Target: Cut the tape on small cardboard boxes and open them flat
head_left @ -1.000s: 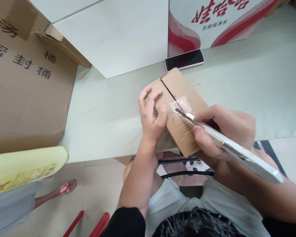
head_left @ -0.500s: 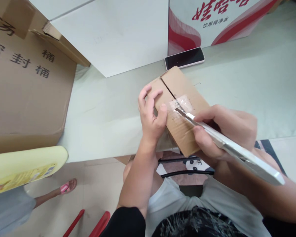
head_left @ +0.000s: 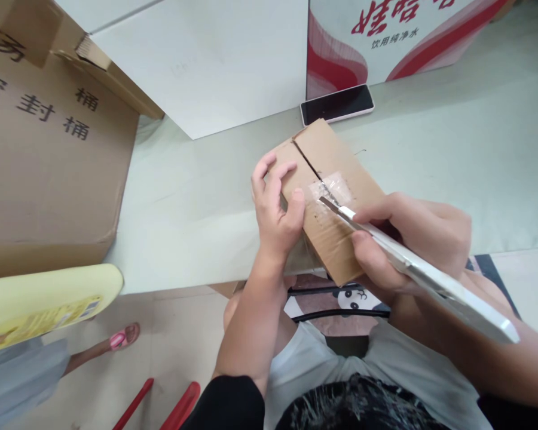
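Note:
A small brown cardboard box (head_left: 336,245) lies tilted over the near edge of the table, a dark seam running along its top. Clear tape (head_left: 339,186) crosses that seam near the middle. My left hand (head_left: 278,206) grips the box's left side, fingertips and thumb on its top. In my right hand (head_left: 407,239) is a white-handled utility knife (head_left: 434,275), held between thumb and fingers. Its dark blade (head_left: 328,205) points up and left, with the tip at the tape beside the seam.
Behind the box, a phone (head_left: 338,105) lies against a white and red carton (head_left: 336,60). A big cardboard box (head_left: 58,179) stands at left, above a pale yellow object (head_left: 49,298). Another person's foot (head_left: 125,336) and red bars (head_left: 179,406) show on the floor.
My right hand and the knife have shifted very slightly right and down. The blade tip stays at the tape, and my left hand keeps its hold on the box.

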Demonstrator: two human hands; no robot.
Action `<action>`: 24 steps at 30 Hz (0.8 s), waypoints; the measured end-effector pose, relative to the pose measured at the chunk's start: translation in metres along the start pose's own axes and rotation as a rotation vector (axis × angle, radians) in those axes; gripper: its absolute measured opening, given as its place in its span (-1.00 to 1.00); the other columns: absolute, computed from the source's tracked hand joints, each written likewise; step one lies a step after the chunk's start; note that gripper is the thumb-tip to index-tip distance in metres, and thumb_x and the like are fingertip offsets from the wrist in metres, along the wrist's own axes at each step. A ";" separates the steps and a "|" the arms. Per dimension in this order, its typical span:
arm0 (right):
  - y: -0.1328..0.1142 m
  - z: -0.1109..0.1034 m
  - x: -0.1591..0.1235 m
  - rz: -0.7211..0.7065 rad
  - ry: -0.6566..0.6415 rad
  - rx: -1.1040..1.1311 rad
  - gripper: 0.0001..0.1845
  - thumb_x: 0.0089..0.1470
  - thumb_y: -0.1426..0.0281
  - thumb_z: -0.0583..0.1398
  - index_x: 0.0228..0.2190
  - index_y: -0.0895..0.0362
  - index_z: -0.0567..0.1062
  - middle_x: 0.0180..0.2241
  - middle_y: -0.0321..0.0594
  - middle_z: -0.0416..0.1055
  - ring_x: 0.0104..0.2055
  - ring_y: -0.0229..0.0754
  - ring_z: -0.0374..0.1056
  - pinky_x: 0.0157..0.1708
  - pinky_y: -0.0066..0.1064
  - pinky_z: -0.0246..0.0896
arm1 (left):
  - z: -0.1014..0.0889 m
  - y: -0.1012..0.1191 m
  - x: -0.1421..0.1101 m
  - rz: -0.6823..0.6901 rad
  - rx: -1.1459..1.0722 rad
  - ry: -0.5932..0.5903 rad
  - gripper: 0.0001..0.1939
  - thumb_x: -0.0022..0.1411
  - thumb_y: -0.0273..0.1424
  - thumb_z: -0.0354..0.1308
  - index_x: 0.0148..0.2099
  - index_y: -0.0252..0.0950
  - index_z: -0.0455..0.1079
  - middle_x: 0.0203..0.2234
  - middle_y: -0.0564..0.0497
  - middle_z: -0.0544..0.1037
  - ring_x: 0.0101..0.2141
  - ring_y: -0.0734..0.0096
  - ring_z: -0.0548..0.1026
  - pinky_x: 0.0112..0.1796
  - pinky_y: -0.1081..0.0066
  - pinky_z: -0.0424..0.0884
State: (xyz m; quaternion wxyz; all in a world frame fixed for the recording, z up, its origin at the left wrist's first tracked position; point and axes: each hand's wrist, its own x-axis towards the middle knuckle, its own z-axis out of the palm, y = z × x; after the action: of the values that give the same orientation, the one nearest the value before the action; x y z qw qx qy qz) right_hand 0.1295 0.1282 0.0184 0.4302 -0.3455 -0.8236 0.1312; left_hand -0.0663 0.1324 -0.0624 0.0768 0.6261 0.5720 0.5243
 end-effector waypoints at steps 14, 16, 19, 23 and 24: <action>0.000 0.000 -0.003 0.002 0.002 -0.010 -0.93 0.06 0.40 0.21 -0.40 0.02 0.37 -0.66 -0.45 0.25 -0.69 -0.36 0.07 -0.68 -0.44 -0.01 | 0.000 0.000 0.000 -0.018 -0.018 0.002 -0.52 0.47 0.06 -0.06 0.16 -0.12 0.39 0.24 -0.16 0.31 0.31 -0.01 0.33 0.33 -0.02 0.27; 0.001 0.000 -0.003 0.001 -0.001 -0.007 -0.92 0.05 0.42 0.22 -0.39 0.02 0.38 -0.66 -0.46 0.25 -0.69 -0.36 0.07 -0.68 -0.44 -0.01 | 0.000 0.000 0.000 -0.019 -0.012 -0.001 -0.52 0.47 0.07 -0.07 0.16 -0.12 0.38 0.24 -0.16 0.31 0.31 -0.01 0.33 0.33 -0.02 0.27; 0.002 0.000 -0.005 -0.007 0.016 0.004 -0.93 0.06 0.40 0.21 -0.39 0.01 0.38 -0.65 -0.45 0.26 -0.68 -0.34 0.09 -0.66 -0.42 -0.01 | 0.000 -0.001 0.000 -0.013 -0.015 -0.002 -0.51 0.46 0.07 -0.06 0.16 -0.12 0.38 0.24 -0.15 0.31 0.31 -0.02 0.33 0.33 -0.03 0.27; 0.003 0.002 -0.007 -0.005 0.018 0.002 -0.94 0.07 0.39 0.21 -0.38 0.00 0.39 -0.65 -0.43 0.26 -0.66 -0.32 0.13 -0.64 -0.41 0.01 | 0.000 -0.001 0.000 -0.009 -0.002 -0.006 -0.52 0.47 0.06 -0.06 0.17 -0.12 0.38 0.25 -0.15 0.31 0.32 -0.01 0.32 0.34 -0.02 0.28; 0.004 0.002 -0.008 -0.002 0.017 -0.006 -0.95 0.08 0.39 0.21 -0.38 0.00 0.39 -0.65 -0.43 0.27 -0.66 -0.32 0.13 -0.64 -0.40 0.01 | 0.000 -0.001 0.000 -0.007 0.002 -0.005 -0.52 0.47 0.06 -0.07 0.17 -0.12 0.38 0.25 -0.15 0.31 0.33 -0.01 0.32 0.34 -0.02 0.28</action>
State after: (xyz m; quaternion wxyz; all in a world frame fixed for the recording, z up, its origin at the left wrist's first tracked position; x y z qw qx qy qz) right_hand 0.1327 0.1255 0.0106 0.4364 -0.3472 -0.8206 0.1251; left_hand -0.0671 0.1329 -0.0634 0.0794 0.6253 0.5747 0.5219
